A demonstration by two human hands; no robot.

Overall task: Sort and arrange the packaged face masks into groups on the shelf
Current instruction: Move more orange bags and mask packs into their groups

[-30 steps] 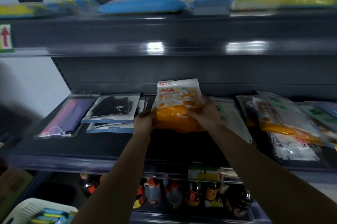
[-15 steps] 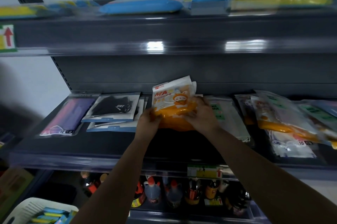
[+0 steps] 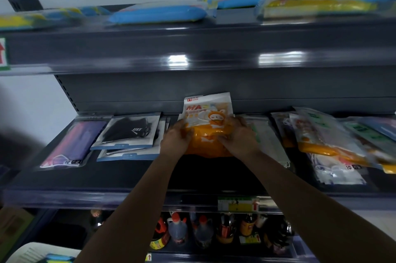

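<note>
Both hands grip one orange pack (image 3: pixel 209 132) from either side, the left hand (image 3: pixel 176 139) clasping its left edge and the right hand (image 3: pixel 239 137) its right, fingers curled onto the glossy film. The pack stands tilted up over the middle of the dark shelf (image 3: pixel 107 179), its white top with a cartoon figure leaning toward the back panel. Bare shelf lies in front of it, down to the front lip. To the left, just beside the left hand, black packs (image 3: pixel 128 131) lie stacked flat, and a purple pack (image 3: pixel 68 145) lies further out near the shelf's end. To the right, a pale green-printed pack (image 3: pixel 267 138) sits close to the right wrist, then a loose, overlapping heap of packs (image 3: pixel 325 140), crinkled and shiny. Above, the top shelf holds blue and yellow packs (image 3: pixel 158 13), blurred. Below, bottles (image 3: pixel 177 230) with red caps crowd the lower shelf.
</note>
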